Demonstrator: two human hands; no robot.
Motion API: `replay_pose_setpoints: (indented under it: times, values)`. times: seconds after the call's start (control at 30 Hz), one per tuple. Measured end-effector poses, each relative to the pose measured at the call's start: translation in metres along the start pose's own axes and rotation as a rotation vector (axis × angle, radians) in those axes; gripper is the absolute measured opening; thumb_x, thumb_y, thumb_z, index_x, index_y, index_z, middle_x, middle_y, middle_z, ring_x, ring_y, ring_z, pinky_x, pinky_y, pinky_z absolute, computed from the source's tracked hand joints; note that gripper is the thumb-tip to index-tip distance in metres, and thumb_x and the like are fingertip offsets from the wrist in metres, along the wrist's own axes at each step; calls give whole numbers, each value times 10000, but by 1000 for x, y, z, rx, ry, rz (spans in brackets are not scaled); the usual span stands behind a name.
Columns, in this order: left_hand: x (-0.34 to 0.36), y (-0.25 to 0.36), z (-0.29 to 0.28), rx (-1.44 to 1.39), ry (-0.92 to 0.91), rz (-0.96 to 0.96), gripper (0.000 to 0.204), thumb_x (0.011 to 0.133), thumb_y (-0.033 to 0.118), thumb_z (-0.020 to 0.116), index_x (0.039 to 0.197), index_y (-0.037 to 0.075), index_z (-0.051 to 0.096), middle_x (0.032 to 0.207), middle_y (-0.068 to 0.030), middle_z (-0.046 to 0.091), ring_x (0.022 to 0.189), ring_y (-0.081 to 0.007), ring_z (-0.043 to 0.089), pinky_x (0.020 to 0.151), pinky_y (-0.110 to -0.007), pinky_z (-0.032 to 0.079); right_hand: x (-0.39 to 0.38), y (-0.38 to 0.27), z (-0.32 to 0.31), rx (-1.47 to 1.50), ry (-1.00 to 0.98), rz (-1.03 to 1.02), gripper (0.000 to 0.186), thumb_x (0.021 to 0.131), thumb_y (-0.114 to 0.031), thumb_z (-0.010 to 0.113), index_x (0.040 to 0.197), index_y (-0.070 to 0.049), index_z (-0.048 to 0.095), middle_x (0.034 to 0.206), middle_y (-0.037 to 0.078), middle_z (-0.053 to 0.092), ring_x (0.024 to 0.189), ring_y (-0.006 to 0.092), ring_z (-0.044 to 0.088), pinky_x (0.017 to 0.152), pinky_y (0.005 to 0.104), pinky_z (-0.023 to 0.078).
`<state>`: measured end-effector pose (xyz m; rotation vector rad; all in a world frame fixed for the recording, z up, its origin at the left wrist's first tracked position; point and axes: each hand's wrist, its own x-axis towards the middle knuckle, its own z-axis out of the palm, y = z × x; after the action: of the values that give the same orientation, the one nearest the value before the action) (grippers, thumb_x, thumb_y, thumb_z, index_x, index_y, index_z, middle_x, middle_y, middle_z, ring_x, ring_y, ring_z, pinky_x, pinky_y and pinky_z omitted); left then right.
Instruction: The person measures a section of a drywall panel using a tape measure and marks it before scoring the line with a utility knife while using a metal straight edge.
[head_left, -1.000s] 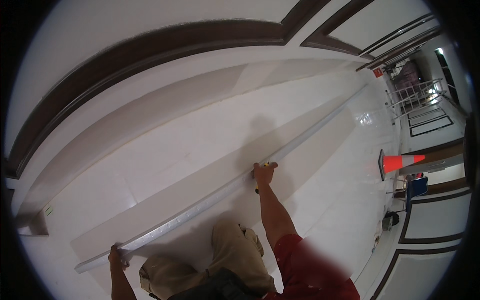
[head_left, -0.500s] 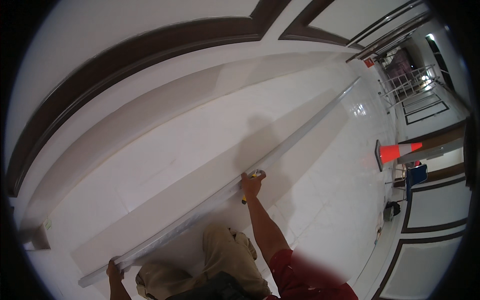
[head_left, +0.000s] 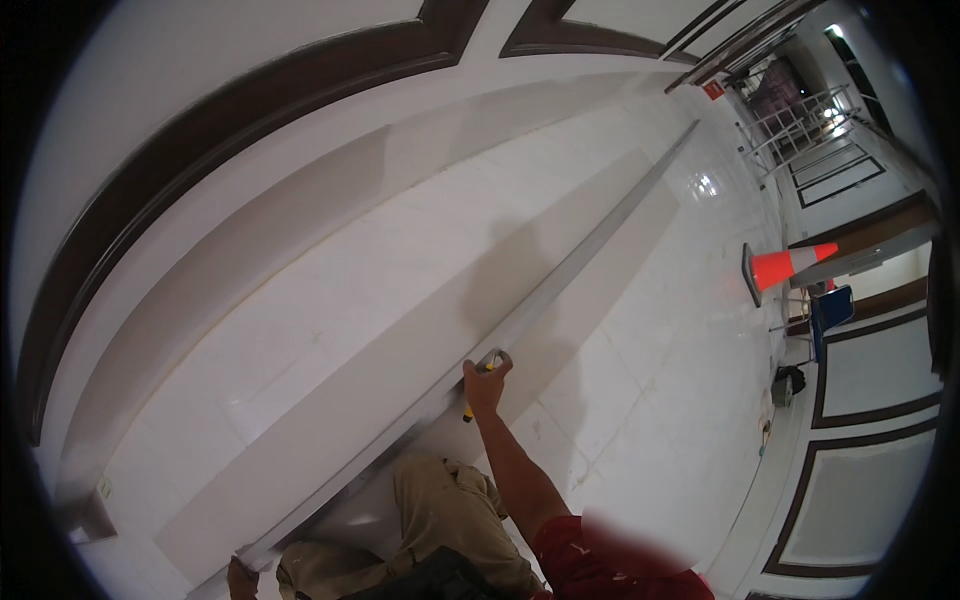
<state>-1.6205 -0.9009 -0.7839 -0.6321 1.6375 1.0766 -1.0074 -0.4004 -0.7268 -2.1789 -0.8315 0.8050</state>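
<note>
A long silvery metal bar [head_left: 565, 277] runs diagonally from the lower left toward the upper right. It lies over a long, pale beige strip [head_left: 330, 430] on the floor. Near the bar's lower end, my left hand [head_left: 242, 578] is closed on it, partly cut off by the picture's lower edge. My right hand [head_left: 486, 388] grips the bar around its middle, fingers bent over the edge. That same hand also holds a small yellow-and-black tool [head_left: 468, 411], perhaps a knife, mostly hidden by the fingers. Behind the bar are my knees [head_left: 425, 500] in tan trousers.
A white wall with dark brown trim [head_left: 200, 140] curves along the left. At the right stand an orange cone [head_left: 785, 268], a blue chair [head_left: 832, 308] and a dark bag [head_left: 790, 383]. Metal scaffold frames [head_left: 800, 125] are farther off. White floor tiles [head_left: 620, 400] lie around.
My whole view has shifted a little. My left hand and the bar's near end now sit lower in the picture. The right hand appears slightly more to the left, still gripping the bar.
</note>
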Motion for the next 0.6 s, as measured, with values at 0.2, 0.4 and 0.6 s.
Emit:
replay_pose_setpoints:
  times: [0.2, 0.4, 0.6]
  values:
    - [0, -12, -4, 58, 39, 28, 473, 989, 495, 542, 1156, 69, 662, 998, -131, 670, 730, -296, 590, 604, -482, 462, -1, 10, -1, -36, 0, 82, 848, 805, -311, 733, 1456, -47, 258, 1121, 268, 620, 993, 383, 650, 902, 465, 508]
    - [-3, -12, -9, 100, 40, 49, 486, 990, 485, 552, 1205, 58, 637, 1085, -127, 659, 854, -297, 591, 707, -486, 472, -3, 19, 0, -59, 3, 58, 862, 802, -358, 755, 1425, 70, 342, 1187, 253, 594, 1069, 351, 620, 948, 437, 488]
    - [-1, -9, -12, 152, 51, 70, 505, 992, 476, 561, 1253, 46, 612, 1172, -123, 649, 978, -298, 592, 810, -490, 483, -10, 19, -8, -63, -67, 106, 865, 801, -370, 763, 1407, 105, 369, 1206, 266, 595, 1096, 340, 618, 951, 412, 491]
